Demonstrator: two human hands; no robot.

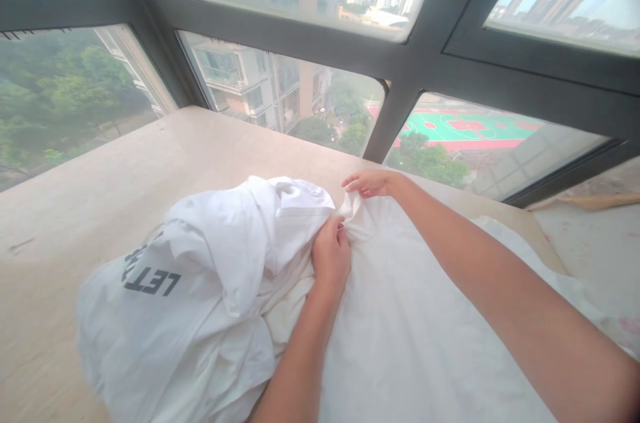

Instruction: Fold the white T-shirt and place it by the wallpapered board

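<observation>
A wide white cloth [400, 316] lies spread out beneath my forearms. My left hand [333, 253] is closed on its gathered upper left edge. Just beyond, my right hand [370, 183] pinches a raised fold of the same cloth between thumb and fingers. To the left of my left hand lies a crumpled white garment [220, 243] with black letters on it, of which "LET" can be read. Some cream-coloured fabric shows between this pile and my left forearm. What kind of item the spread cloth is, I cannot tell.
Everything rests on a pale stone window ledge [165, 143]. Dark window frames [280, 26] with glass panes rise along its far edge. At the right, past the ledge, is a pale surface with faint pink marks [600, 263]. Buildings, trees and a sports court show outside.
</observation>
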